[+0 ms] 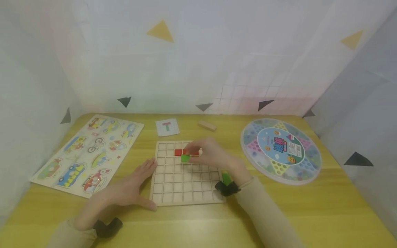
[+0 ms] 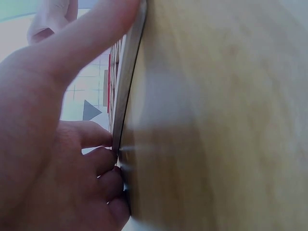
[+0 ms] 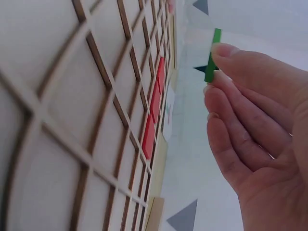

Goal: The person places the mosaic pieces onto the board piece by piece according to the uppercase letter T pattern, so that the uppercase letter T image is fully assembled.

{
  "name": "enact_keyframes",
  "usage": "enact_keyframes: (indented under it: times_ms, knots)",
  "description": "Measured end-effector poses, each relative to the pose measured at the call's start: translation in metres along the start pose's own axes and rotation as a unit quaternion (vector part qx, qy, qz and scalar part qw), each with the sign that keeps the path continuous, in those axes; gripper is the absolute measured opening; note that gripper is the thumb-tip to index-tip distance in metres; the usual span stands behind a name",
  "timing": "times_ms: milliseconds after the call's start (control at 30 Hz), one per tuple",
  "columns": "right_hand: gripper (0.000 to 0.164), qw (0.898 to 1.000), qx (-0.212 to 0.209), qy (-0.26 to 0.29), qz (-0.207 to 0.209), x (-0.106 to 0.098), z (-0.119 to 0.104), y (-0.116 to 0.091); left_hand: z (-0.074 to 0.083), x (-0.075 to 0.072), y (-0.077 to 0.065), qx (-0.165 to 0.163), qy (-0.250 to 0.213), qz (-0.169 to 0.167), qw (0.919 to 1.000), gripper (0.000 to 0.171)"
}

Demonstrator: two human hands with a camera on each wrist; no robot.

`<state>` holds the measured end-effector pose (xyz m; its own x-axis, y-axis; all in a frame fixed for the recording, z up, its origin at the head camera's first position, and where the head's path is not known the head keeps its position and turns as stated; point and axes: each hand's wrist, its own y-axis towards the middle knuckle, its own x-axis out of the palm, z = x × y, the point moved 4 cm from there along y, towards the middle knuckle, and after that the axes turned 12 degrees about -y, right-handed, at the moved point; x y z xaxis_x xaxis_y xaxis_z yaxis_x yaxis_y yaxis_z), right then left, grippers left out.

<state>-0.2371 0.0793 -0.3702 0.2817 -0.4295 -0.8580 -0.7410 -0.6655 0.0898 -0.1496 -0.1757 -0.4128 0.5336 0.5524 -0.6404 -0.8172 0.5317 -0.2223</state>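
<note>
A wooden grid board (image 1: 178, 187) lies flat in front of me. My right hand (image 1: 211, 153) pinches a thin green square tile (image 3: 211, 62) between thumb and fingers, held up over the board's upper half. Three red square tiles (image 3: 155, 101) sit side by side in one row of cells; in the head view the hand partly covers them, and the green tile overlaps the cells just below that row. Along the board's left edge rests my left hand (image 1: 130, 187), fingers touching the side and thumb stretched to the near left corner.
More green (image 1: 226, 178) shows beside the board under my right wrist. Behind the board lie a paper card (image 1: 167, 127) with a red and green T pattern and a small wooden block (image 1: 207, 125). A picture puzzle board (image 1: 72, 163) lies left, a round game box (image 1: 248, 150) right.
</note>
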Motion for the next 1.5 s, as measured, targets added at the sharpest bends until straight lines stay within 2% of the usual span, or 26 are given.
enact_keyframes:
  times_ms: [200, 433, 700, 967, 1200, 1500]
  knots:
    - [0.036, 1.000, 0.013, 0.008, -0.004, 0.006, -0.003, 0.002, 0.000, 0.000, 0.001, -0.003, 0.000, -0.003, 1.0000, 0.133]
    - [0.030, 1.000, 0.016, -0.010, 0.014, 0.010, 0.001, 0.003, 0.001, 0.000, 0.001, -0.004, 0.000, -0.003, 1.0000, 0.134]
    - [0.025, 1.000, 0.025, 0.001, 0.013, 0.015, 0.009, 0.004, 0.002, 0.000, 0.001, -0.004, 0.003, -0.002, 1.0000, 0.134]
    - [0.035, 1.000, 0.028, 0.001, 0.010, 0.018, 0.016, 0.002, 0.003, 0.000, 0.001, 0.002, -0.004, -0.007, 1.0000, 0.134]
    - [0.036, 0.999, 0.033, 0.001, 0.002, 0.022, 0.022, 0.002, 0.001, 0.000, 0.001, -0.002, 0.000, -0.006, 1.0000, 0.135]
    - [0.034, 0.999, 0.039, -0.025, -0.009, 0.023, 0.021, 0.004, -0.001, 0.000, 0.002, -0.007, 0.001, -0.005, 1.0000, 0.136]
